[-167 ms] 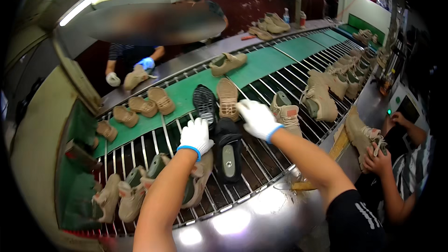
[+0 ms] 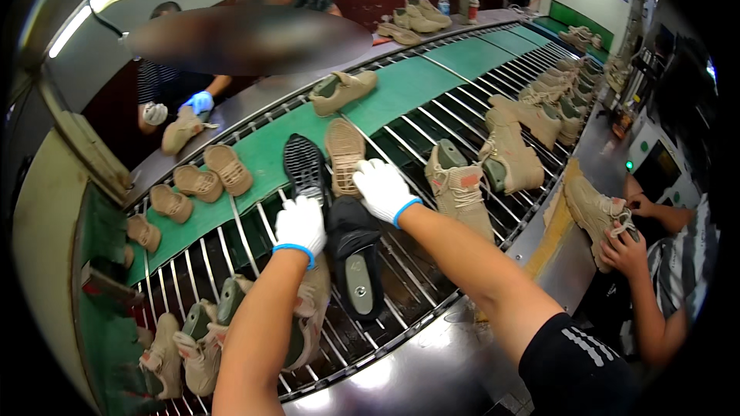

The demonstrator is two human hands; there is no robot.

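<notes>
Blk sole (image 2: 303, 160) at L hand (image 2: 301, 223), tan sole (image 2: 344, 146) at R hand (image 2: 383, 189); can't tell either grip.

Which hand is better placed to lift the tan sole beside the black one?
Probably your right hand: it's at the tan sole's edge, while your left hand is by the black sole.

Metal-rod conveyor (image 2: 241, 225), a green strip (image 2: 420, 81) along it
A tan shoe (image 2: 343, 92) and several tan soles (image 2: 229, 169) lie on the strip, a black sole (image 2: 304, 166) partly; on the rods, a black shoe (image 2: 354, 250), with tan shoes (image 2: 462, 192) to either side.
</notes>
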